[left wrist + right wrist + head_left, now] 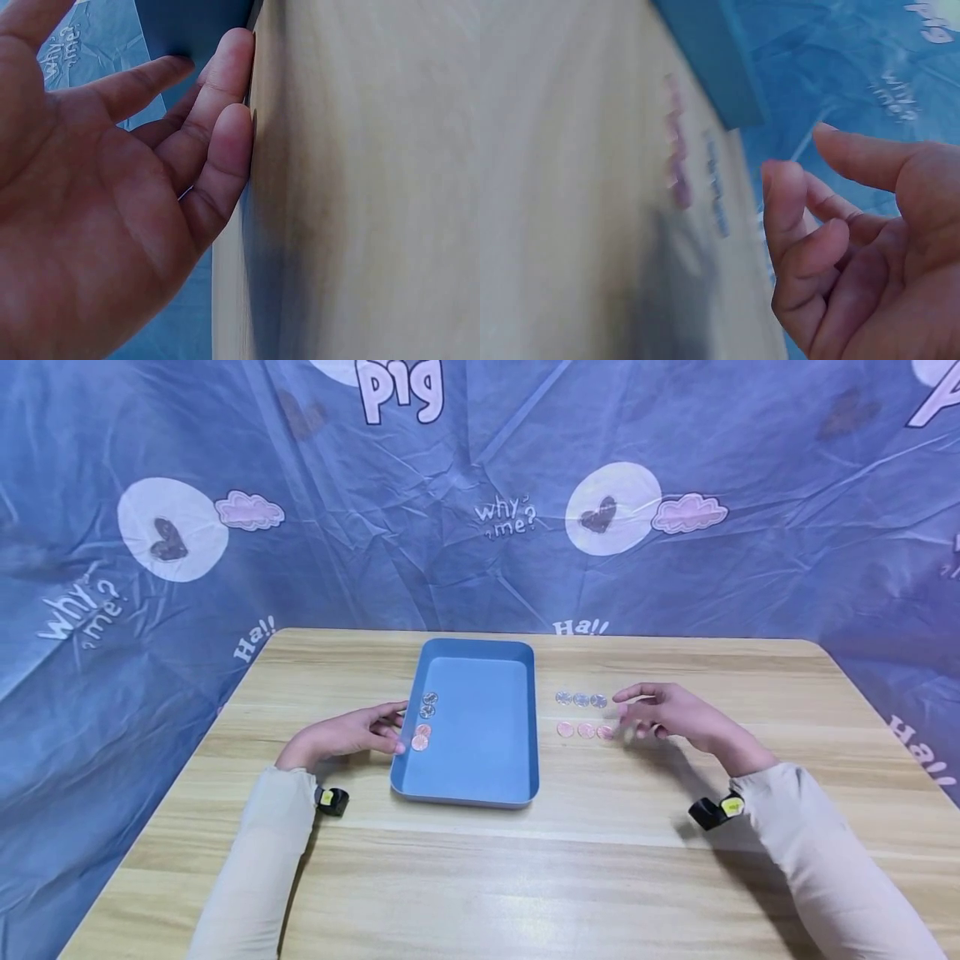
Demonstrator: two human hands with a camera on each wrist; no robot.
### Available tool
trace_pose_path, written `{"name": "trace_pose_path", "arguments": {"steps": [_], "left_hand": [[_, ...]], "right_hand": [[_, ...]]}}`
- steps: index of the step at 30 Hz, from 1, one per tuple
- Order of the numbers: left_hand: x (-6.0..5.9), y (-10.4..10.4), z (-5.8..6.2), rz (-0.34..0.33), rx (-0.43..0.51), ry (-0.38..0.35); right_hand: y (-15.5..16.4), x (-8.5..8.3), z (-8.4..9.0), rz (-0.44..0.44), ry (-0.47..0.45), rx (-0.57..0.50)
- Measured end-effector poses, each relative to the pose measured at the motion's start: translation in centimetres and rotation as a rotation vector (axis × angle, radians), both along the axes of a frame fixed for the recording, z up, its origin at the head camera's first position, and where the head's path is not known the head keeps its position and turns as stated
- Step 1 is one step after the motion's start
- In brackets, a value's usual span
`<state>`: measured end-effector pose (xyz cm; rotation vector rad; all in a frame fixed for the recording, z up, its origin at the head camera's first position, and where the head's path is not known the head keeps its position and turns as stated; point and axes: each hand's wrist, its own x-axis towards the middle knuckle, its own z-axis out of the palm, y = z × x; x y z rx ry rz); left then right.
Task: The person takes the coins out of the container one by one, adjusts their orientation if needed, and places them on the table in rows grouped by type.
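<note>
A blue tray (525,727) sits mid-table with two silver coins (429,704) and two copper coins (421,737) at its left side. My left hand (352,732) rests on the wood beside the tray's left wall, fingers straight, fingertips (232,124) against the table; it holds nothing. To the tray's right lie a row of three silver coins (581,700) and a row of three copper coins (585,731). My right hand (667,714) hovers just right of those rows, blurred, with loosely bent fingers (799,225) and nothing in it. The coin rows (697,176) show blurred in the right wrist view.
The wooden table (525,877) has rounded far corners and is bordered by a blue printed cloth backdrop (480,485) on three sides. Small black wrist devices (716,811) sit on both forearms.
</note>
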<state>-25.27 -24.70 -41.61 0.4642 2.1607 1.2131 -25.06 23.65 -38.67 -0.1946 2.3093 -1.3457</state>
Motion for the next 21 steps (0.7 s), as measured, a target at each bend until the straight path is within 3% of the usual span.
{"name": "trace_pose_path", "arguments": {"steps": [9, 21], "left_hand": [[-0.2, 0.0, 0.0, 0.003, 0.004, 0.004], [-0.2, 0.0, 0.0, 0.000, 0.003, 0.004]], "right_hand": [[-2.6, 0.1, 2.6, 0.051, -0.039, -0.234], [-9.5, -1.2, 5.1, 0.160, -0.051, -0.361]]}}
